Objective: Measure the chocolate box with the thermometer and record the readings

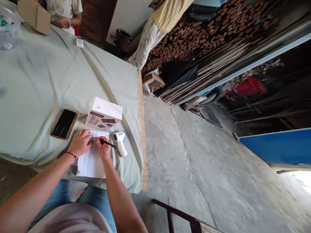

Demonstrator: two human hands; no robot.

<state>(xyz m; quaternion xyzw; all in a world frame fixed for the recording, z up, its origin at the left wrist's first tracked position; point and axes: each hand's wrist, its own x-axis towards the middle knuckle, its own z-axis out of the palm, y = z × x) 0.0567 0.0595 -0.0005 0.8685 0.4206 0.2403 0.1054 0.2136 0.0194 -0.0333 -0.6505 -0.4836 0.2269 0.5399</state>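
Note:
A sheet of paper (pixel 90 163) with rows of handwriting lies at the near edge of the cloth-covered table (pixel 48 81). My left hand (pixel 81 143) presses flat on its top left part; it wears a ring and a red wrist thread. My right hand (pixel 103 149) grips a black pen (pixel 108 144), tip on the paper. Just past the paper stands a white "Super Meal" box (pixel 104 114).
A phone (pixel 63 123) lies left of the box, a white-blue infrared thermometer (pixel 120 142) right of the paper. Cardboard box (pixel 35 14), plastic container (pixel 8 27) and two other people (pixel 64 13) at the far side. Concrete floor (pixel 206 168), stacked wood and chair frame (pixel 177 213) at right.

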